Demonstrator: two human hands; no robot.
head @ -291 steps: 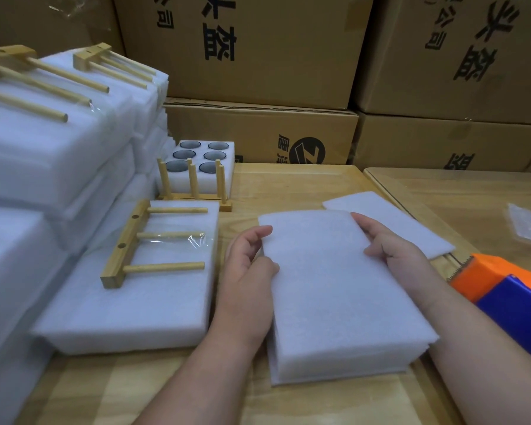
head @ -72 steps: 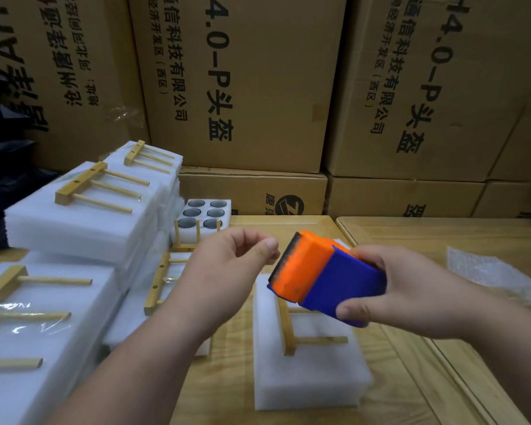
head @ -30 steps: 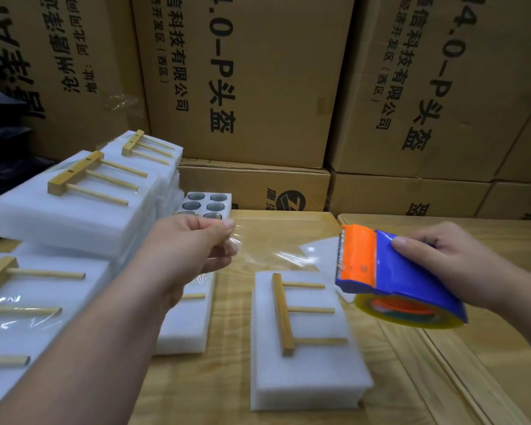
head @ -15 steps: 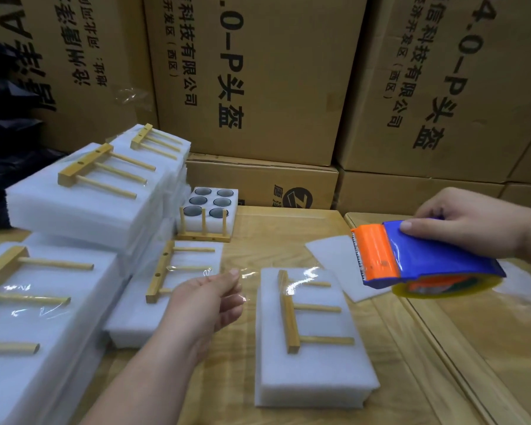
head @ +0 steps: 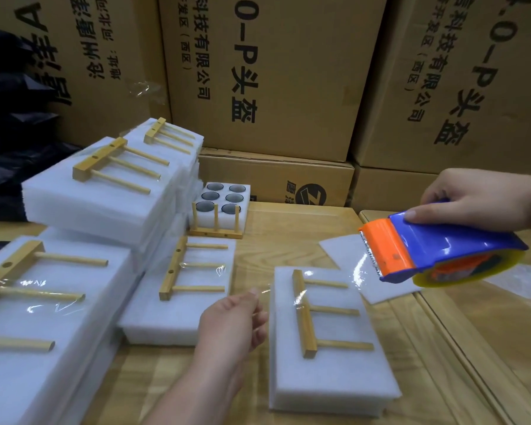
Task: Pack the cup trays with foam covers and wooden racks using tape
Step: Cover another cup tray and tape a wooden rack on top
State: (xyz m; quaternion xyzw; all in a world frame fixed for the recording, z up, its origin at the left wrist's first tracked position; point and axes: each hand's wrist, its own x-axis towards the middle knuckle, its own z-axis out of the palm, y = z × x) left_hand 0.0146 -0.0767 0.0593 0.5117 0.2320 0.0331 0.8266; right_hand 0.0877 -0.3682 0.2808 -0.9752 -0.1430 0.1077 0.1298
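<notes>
**Clear tape stretched across a foam-covered tray with a wooden rack on top**

Head view: the right hand point(head: 485, 196) grips a blue and orange tape dispenser point(head: 439, 251) from above, fingers curled over its blue body, and holds it up off the table point(head: 292, 222) at the right. A strip of clear tape point(head: 304, 289) runs from the dispenser's toothed orange edge down and to the left, over the foam-covered tray point(head: 328, 381) that lies on the table in front of the person. The left hand point(head: 233, 320) sits just beside the tray's left edge and pinches the free end of the tape between thumb and fingertips, with the other fingers loosely curled.

A wooden rack point(head: 307, 317) lies flat on the tray's foam cover, its bar to the left and its three pegs pointing right; the tape crosses its upper part.

Left of the hand lies another packed tray point(head: 178, 311) with a rack taped on it, and further left stand stacks of packed trays point(head: 83, 210). Behind them an open cup tray point(head: 224, 197) shows six round cups, with a rack upright in front of it. A loose foam sheet point(head: 347, 256) lies under the dispenser. Cardboard boxes point(head: 276, 75) stand behind the table.
</notes>
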